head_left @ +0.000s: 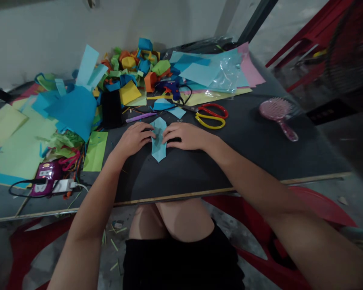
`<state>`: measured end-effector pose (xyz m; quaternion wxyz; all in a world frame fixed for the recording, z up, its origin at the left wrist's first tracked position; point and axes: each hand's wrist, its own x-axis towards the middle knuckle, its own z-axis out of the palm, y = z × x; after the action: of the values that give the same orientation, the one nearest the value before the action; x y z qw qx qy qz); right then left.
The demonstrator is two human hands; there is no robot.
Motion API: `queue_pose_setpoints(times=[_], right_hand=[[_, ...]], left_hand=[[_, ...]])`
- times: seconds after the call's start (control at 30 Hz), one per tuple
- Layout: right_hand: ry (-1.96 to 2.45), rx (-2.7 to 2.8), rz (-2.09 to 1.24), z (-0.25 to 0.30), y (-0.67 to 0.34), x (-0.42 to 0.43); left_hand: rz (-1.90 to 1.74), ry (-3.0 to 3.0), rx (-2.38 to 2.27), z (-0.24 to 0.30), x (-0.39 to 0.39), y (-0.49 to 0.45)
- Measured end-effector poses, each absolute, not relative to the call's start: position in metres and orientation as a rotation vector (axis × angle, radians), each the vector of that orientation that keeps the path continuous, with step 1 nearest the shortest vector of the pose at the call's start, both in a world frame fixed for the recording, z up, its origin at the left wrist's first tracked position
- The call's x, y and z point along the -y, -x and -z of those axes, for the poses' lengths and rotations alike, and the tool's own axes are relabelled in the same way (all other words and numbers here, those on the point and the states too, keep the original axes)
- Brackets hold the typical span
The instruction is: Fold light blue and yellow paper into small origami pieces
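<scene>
Folding stage, seen from the head camera. We see one light-blue folded paper shape with pointed ends (159,145) lying flat at the centre of the dark desk (230,157). The left hand (136,139) rests on its 9 o'clock edge and the right hand (186,136) on its 3 o'clock edge. Both hands lie palm down, close together, fingertips pressing the paper rather than closed round it. We judge the step in hand to be flattening a crease along the long axis. Any further fold would call for even pressure from both sides, so that the points stay aligned.

We count two pairs of scissors at 1 o'clock from the paper, one red-handled (213,109) and one yellow-handled (208,122). There is one pink plastic hairbrush (278,112) at 2 o'clock and one blue glue gun (172,88) at 12 o'clock. One purple pen-like tool (140,117) lies at 11 o'clock. One purple power strip (46,175) sits at 8 o'clock. The heap of folded coloured paper pieces (133,68) at 11 o'clock is too tangled to count.
</scene>
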<state>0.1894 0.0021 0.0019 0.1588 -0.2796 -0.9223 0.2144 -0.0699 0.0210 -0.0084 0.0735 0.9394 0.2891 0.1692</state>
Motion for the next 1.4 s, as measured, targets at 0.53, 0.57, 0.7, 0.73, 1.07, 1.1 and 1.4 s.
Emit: queue_pose_setpoints(times=[0.53, 0.57, 0.7, 0.73, 1.07, 1.1, 1.4], right_hand=[[0.755, 2.716, -0.344, -0.002, -0.185, 0.006], [0.739, 2.722, -0.301, -0.002, -0.184, 0.006], [0.710, 2.702, -0.098, -0.001, -0.182, 0.007], [0.706, 2.689, -0.040, 0.000, -0.182, 0.007], [0.686, 2.635, 0.194, 0.007, -0.178, -0.011], [0.666, 2.632, 0.183, 0.008, -0.178, -0.011], [0.723, 2.603, 0.127, 0.012, -0.175, -0.007]], left_hand=[[-0.514, -2.816, -0.894, -0.008, 0.000, 0.059], [-0.514, -2.834, -0.880, -0.007, 0.000, 0.059], [-0.549, -2.961, -0.852, -0.003, -0.001, 0.057], [-0.568, -3.006, -0.850, -0.002, -0.002, 0.057], [-0.724, -3.304, -0.709, 0.005, -0.016, 0.054], [-0.740, -3.288, -0.715, 0.006, -0.017, 0.055], [-0.782, -3.252, -0.761, 0.008, -0.015, 0.058]])
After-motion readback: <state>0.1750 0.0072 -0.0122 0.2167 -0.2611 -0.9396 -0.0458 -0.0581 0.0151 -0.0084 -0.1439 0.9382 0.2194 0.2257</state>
